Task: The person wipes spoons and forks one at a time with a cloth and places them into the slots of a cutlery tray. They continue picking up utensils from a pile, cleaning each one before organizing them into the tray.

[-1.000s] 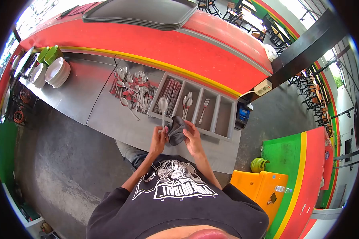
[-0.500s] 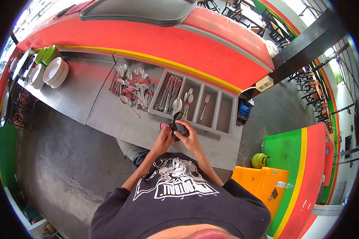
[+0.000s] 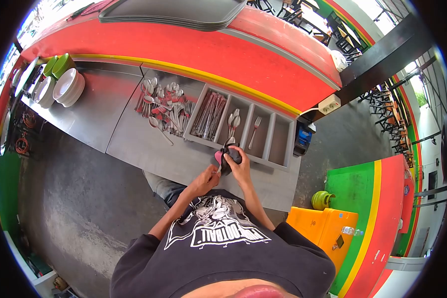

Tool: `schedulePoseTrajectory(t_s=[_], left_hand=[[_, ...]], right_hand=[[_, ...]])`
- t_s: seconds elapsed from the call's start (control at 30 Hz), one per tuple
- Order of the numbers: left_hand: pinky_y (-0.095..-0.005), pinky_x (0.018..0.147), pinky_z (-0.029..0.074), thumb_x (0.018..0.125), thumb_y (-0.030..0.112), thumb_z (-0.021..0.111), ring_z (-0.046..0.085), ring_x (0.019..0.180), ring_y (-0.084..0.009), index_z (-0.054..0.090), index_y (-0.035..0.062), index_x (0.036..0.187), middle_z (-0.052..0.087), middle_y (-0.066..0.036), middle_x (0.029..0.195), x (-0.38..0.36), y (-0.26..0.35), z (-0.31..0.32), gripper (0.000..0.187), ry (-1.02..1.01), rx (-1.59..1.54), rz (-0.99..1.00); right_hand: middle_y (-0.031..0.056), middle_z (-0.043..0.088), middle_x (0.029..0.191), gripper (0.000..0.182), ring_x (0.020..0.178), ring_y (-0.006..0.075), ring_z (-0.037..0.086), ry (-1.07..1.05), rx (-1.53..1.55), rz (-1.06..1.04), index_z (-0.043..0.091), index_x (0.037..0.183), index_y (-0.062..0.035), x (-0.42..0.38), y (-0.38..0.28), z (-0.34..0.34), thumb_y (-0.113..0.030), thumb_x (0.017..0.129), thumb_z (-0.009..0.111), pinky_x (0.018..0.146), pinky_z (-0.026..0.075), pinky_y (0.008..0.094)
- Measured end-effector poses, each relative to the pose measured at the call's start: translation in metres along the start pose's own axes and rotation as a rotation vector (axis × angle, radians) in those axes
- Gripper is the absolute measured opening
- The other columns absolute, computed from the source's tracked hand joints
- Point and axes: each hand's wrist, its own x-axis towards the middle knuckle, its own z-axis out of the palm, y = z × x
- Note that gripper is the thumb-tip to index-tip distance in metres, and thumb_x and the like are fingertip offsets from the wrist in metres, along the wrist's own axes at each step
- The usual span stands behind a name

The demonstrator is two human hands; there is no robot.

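Observation:
My right hand [image 3: 238, 164] is wrapped round a dark cloth [image 3: 225, 167] with a pink patch, just in front of the grey cutlery tray [image 3: 263, 161]. A spoon passes through the cloth, its bowl [image 3: 230, 141] partly covered at the top. My left hand [image 3: 206, 180] is closed on the lower end of that spoon. In the tray, wrapped cutlery [image 3: 209, 115] fills the left compartment, a few spoons [image 3: 234, 119] lie in the second and one fork [image 3: 255, 131] in the third. A pile of spoons and forks [image 3: 166, 107] lies left of the tray.
White bowls [image 3: 69, 88] and green containers [image 3: 63, 65] stand at the left end of the steel counter [image 3: 134, 149]. Dark trays [image 3: 169, 15] are stacked on the red ledge. A blue and black device [image 3: 303, 139] sits right of the cutlery tray. An orange box [image 3: 323, 228] is at lower right.
The spoon's bowl has dropped lower and is now partly behind the cloth. My left hand has moved slightly down, away from my right hand, and the pink patch shows between them.

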Motion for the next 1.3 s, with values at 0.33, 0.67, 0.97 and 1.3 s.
schedulePoseTrajectory(t_s=[0.33, 0.67, 0.97, 1.3], left_hand=[[-0.0270, 0.055, 0.038, 0.101, 0.021, 0.050, 0.042, 0.060, -0.0094, 0.042, 0.0020, 0.105, 0.047, 0.001, 0.067, -0.009, 0.004, -0.010, 0.021, -0.041, 0.037, -0.021], [-0.0273, 0.055, 0.037, 0.102, 0.021, 0.049, 0.042, 0.061, -0.0092, 0.044, 0.0011, 0.105, 0.047, 0.001, 0.067, -0.012, 0.011, -0.012, 0.021, -0.072, 0.066, -0.020], [-0.0291, 0.054, 0.037, 0.101, 0.018, 0.048, 0.041, 0.056, -0.0110, 0.045, -0.0008, 0.100, 0.048, -0.002, 0.062, -0.014, 0.015, -0.006, 0.019, 0.016, -0.039, -0.062], [-0.0287, 0.054, 0.039, 0.101, 0.017, 0.047, 0.046, 0.057, -0.0111, 0.044, -0.0015, 0.104, 0.050, -0.002, 0.063, -0.002, 0.015, 0.004, 0.019, 0.270, -0.180, -0.039]], right_hand=[[0.0113, 0.067, 0.101, 0.033, 0.095, 0.0238, 0.064, 0.100, -0.246, -0.147, 0.067, 0.106, -0.0051, 0.003, 0.011, -0.002, -0.020, 0.078, 0.078, 0.086, 0.047, 0.0334], [0.0123, 0.065, 0.095, 0.028, 0.089, 0.0272, 0.064, 0.187, -0.300, -0.240, 0.067, 0.104, -0.0066, 0.010, 0.011, -0.004, -0.017, 0.079, 0.076, 0.081, 0.049, 0.0361], [0.0108, 0.065, 0.094, 0.026, 0.088, 0.0237, 0.063, 0.336, -0.278, -0.210, 0.066, 0.103, -0.0033, 0.023, 0.002, -0.011, -0.019, 0.083, 0.074, 0.081, 0.048, 0.0338], [0.0097, 0.061, 0.107, 0.043, 0.097, 0.0171, 0.058, -0.085, -0.131, -0.156, 0.059, 0.115, -0.0013, -0.014, -0.026, 0.013, -0.027, 0.084, 0.075, 0.087, 0.046, 0.0305]])
